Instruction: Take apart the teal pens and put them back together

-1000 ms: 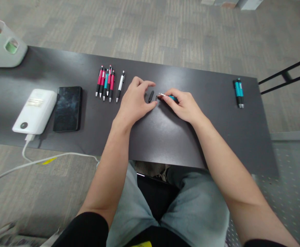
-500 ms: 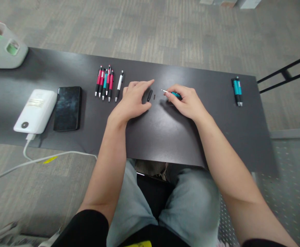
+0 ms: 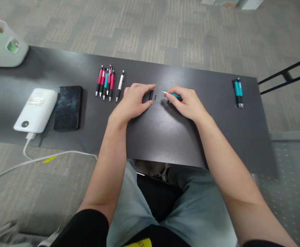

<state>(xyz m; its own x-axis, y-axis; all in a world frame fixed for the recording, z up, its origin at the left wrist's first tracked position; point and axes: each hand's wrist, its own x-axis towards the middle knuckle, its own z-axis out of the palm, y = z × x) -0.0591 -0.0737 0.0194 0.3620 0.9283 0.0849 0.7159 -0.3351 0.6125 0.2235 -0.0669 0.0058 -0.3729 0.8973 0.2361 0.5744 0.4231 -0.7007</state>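
Observation:
My right hand [image 3: 186, 103] is closed round a teal pen body [image 3: 176, 95] whose thin white refill tip sticks out to the left. My left hand [image 3: 133, 101] rests on the black table [image 3: 165, 137], its forefinger and thumb closing on a small black pen grip piece [image 3: 151, 95]. A tiny dark part [image 3: 155, 97] lies on the table between the two hands. Whether the left fingers hold the black piece or only touch it is unclear.
Several red, teal and white pens [image 3: 109, 84] lie in a row left of my left hand. Two teal pens [image 3: 238, 92] lie near the table's right end. A black phone [image 3: 68, 107], a white power bank [image 3: 35, 110] with cable, and a grey container [image 3: 3, 46] sit at the left.
My right hand drew the teal pen body back to the right, leaving the tiny dark part on the table. My left forefinger came down over the black grip piece.

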